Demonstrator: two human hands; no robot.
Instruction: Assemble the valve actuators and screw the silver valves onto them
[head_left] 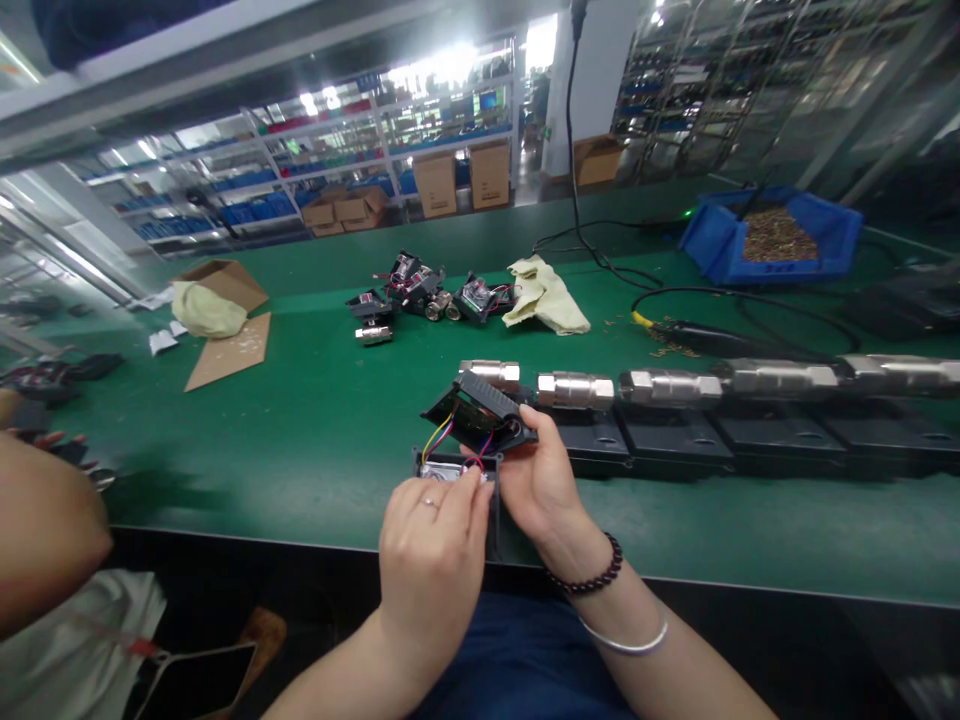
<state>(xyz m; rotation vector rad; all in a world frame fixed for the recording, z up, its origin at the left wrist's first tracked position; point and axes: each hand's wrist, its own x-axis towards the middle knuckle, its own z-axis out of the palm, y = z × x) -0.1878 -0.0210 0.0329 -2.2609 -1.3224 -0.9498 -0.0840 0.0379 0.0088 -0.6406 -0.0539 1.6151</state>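
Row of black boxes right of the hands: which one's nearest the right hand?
The leftmost black box, just right of the right hand; the other boxes sit farther right.

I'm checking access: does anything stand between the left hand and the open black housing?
Nothing visible does: the left hand is at the open housing. The right hand holds the tilted cover beyond it.

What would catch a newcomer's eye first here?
Probably the opened black housing, coloured wires showing, held at front centre in the right hand while the left hand touches it. Then the row of silvery metal fittings along black cases to the right, and the blue bin of brass-coloured pieces beyond.
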